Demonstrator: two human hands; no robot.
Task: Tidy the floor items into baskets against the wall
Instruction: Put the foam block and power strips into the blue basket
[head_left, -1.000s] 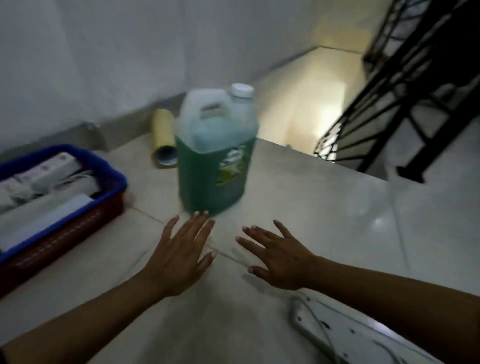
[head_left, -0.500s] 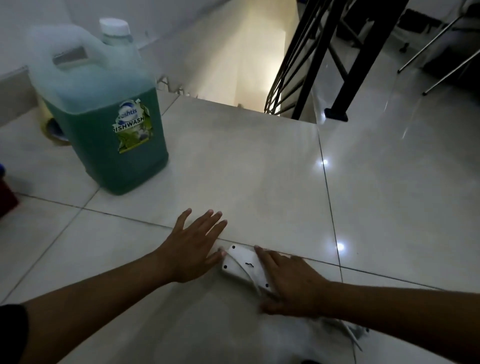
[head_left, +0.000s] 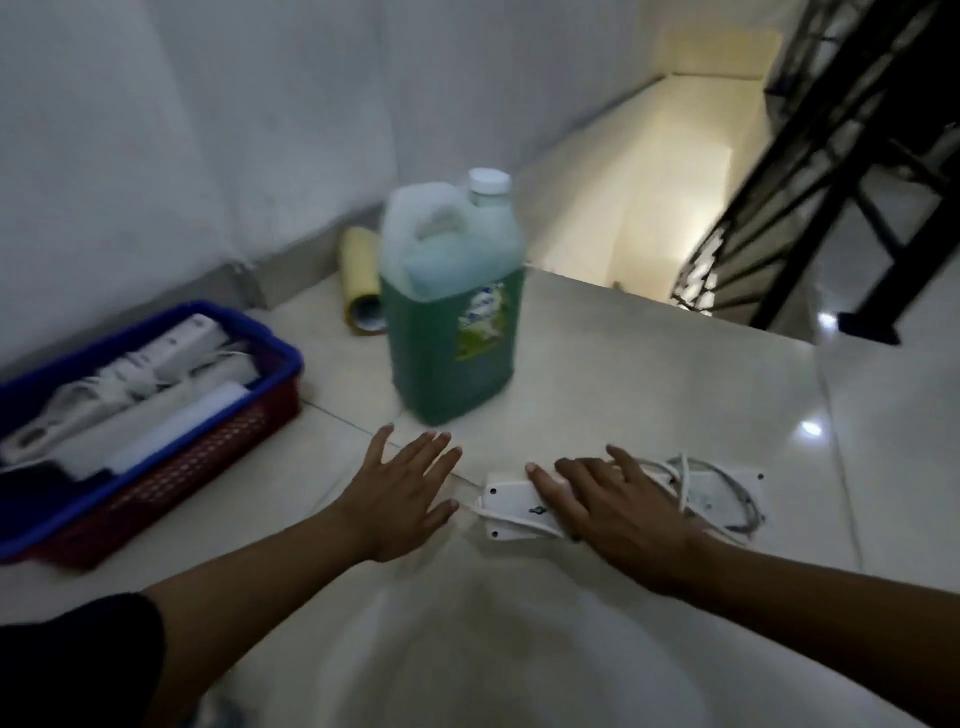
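A white power strip (head_left: 511, 506) with its cord coiled around it lies on the tiled floor. My right hand (head_left: 618, 501) rests flat on top of it, fingers spread over its left half. My left hand (head_left: 402, 493) hovers open just left of the strip, fingers apart, holding nothing. A blue and red basket (head_left: 171, 467) stands at the left by the wall, filled with several white power strips. A large jug of green dishwashing liquid (head_left: 454, 322) stands upright beyond my hands.
A roll of yellowish tape (head_left: 361, 280) lies by the wall behind the jug. The floor ends at a stairwell drop (head_left: 660, 208) past the jug. A black metal railing (head_left: 831, 171) rises at the right.
The view swung left, bringing the basket back in sight. My right hand stays on the power strip, and my left hand remains open beside it.
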